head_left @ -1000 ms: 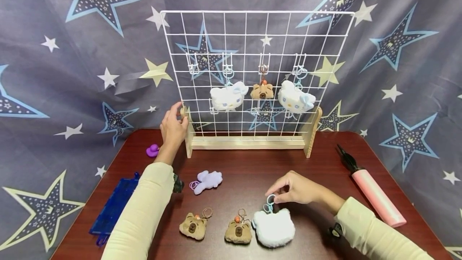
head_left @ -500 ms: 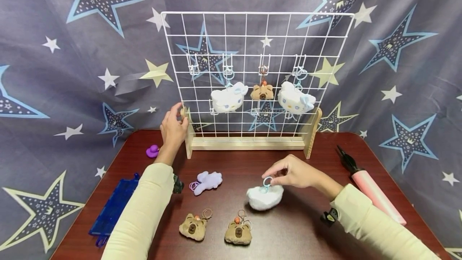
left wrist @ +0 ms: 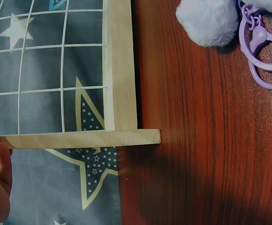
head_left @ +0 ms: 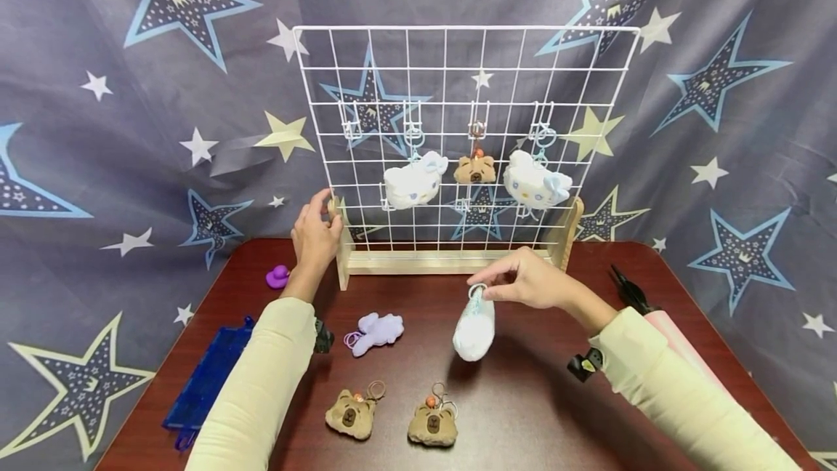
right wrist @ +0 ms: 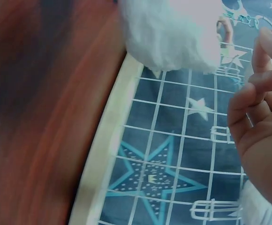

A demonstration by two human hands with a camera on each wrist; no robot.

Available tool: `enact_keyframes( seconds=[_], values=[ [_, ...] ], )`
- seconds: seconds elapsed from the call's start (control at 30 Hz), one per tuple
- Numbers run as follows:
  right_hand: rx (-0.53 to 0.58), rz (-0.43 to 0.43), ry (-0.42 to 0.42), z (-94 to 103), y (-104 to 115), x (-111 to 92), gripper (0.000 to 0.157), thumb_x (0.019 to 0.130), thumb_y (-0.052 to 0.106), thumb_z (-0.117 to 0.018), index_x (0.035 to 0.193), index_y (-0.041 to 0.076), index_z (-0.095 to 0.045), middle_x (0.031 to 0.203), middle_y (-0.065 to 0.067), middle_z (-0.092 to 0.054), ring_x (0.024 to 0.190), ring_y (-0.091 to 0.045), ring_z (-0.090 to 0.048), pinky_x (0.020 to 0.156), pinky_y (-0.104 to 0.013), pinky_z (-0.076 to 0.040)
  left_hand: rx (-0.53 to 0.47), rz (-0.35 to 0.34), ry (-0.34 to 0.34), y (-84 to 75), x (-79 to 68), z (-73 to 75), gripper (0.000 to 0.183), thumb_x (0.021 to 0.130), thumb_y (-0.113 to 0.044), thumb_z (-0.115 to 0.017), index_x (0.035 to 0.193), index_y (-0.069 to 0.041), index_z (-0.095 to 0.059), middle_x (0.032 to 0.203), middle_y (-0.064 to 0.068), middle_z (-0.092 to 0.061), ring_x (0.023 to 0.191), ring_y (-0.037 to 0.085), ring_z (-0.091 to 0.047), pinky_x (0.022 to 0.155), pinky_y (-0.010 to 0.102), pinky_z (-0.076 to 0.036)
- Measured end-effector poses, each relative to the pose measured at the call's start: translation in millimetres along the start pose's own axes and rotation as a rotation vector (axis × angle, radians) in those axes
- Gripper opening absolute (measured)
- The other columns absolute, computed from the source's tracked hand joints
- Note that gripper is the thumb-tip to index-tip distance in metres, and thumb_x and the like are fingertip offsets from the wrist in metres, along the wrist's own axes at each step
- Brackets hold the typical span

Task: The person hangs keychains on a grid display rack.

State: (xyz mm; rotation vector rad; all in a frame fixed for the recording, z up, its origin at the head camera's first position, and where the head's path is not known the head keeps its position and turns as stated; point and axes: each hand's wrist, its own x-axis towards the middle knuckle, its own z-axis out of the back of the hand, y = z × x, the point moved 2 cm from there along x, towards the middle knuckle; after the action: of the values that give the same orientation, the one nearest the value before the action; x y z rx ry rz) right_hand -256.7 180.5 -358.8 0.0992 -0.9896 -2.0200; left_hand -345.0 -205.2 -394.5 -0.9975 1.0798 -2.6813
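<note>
My right hand (head_left: 528,280) pinches the light-blue ring of a white plush keychain (head_left: 475,333), which hangs edge-on above the table. In the right wrist view the white plush (right wrist: 173,33) dangles beside the fingers, in front of the grid. At the rack's left end, my left hand (head_left: 317,232) grips the top of the wooden side support (left wrist: 79,139). Two white cat-face plush keychains, one at left (head_left: 415,182) and one at right (head_left: 536,182), hang from hooks on the white wire grid rack (head_left: 445,69). Between them hangs a brown capybara keychain (head_left: 475,168).
Two capybara keychains, one at left (head_left: 350,415) and one at right (head_left: 433,425), lie near the front. Behind them lies a lilac plush keychain (head_left: 378,331). A purple duck (head_left: 277,277) and blue case (head_left: 208,376) are at left; a pink cylinder (head_left: 683,340) is at right.
My right hand has lifted the white plush keychain off the table and carried it back toward the rack; the plush has turned edge-on. My left hand has stayed on the support.
</note>
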Motion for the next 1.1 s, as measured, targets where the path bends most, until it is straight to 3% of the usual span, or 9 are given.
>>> enact_keyframes(
  seconds=[0.2, 0.47, 0.7, 0.9, 1.1],
  values=[
    [-0.023, 0.001, -0.027, 6.6, 12, 18, 0.024, 0.087, 0.012, -0.08, 0.111, 0.011, -0.08, 0.077, 0.005, -0.07, 0.061, -0.002, -0.052, 0.055, -0.021, -0.044, 0.004, 0.009, 0.0, 1.2, 0.0, 0.8, 0.054, 0.087, -0.017, -0.067, 0.14, -0.027, -0.058, 0.114, 0.011, -0.07, 0.098, 0.038, -0.069, 0.082, 0.056, -0.047],
    [-0.008, 0.006, -0.051, 10.2, 24, 39, 0.025, 0.087, 0.011, -0.079, 0.112, 0.012, -0.079, 0.07, 0.006, -0.066, 0.057, -0.003, -0.047, 0.053, -0.019, -0.038, 0.003, 0.009, 0.007, 1.5, -0.8, 1.0, 0.055, 0.087, -0.016, -0.067, 0.14, -0.028, -0.058, 0.114, 0.011, -0.07, 0.097, 0.037, -0.069, 0.082, 0.055, -0.047],
    [-0.03, 0.031, -0.101, 17.9, 39, 62, 0.026, 0.088, 0.01, -0.079, 0.113, 0.011, -0.079, 0.084, 0.001, -0.077, 0.062, -0.005, -0.057, 0.054, -0.022, -0.044, -0.002, 0.013, 0.012, 0.7, -0.4, 0.7, 0.056, 0.086, -0.016, -0.067, 0.14, -0.028, -0.058, 0.115, 0.011, -0.07, 0.097, 0.038, -0.068, 0.083, 0.055, -0.047],
    [-0.006, -0.016, -0.153, 25.1, 54, 87, 0.027, 0.088, 0.01, -0.078, 0.115, 0.009, -0.078, 0.078, -0.003, -0.075, 0.061, -0.005, -0.057, 0.053, -0.022, -0.043, -0.003, 0.012, 0.013, 0.4, -0.6, 1.6, 0.056, 0.087, -0.017, -0.066, 0.14, -0.028, -0.058, 0.115, 0.01, -0.07, 0.098, 0.038, -0.067, 0.083, 0.054, -0.047],
    [0.001, -0.01, -0.189, 27.9, 69, 113, 0.03, 0.089, 0.009, -0.077, 0.118, 0.007, -0.076, 0.079, -0.01, -0.074, 0.06, -0.006, -0.054, 0.053, -0.021, -0.042, -0.006, 0.0, 0.012, 0.8, 0.0, 1.3, 0.055, 0.087, -0.017, -0.066, 0.14, -0.028, -0.058, 0.116, 0.01, -0.07, 0.099, 0.037, -0.068, 0.083, 0.054, -0.047]
  ],
)
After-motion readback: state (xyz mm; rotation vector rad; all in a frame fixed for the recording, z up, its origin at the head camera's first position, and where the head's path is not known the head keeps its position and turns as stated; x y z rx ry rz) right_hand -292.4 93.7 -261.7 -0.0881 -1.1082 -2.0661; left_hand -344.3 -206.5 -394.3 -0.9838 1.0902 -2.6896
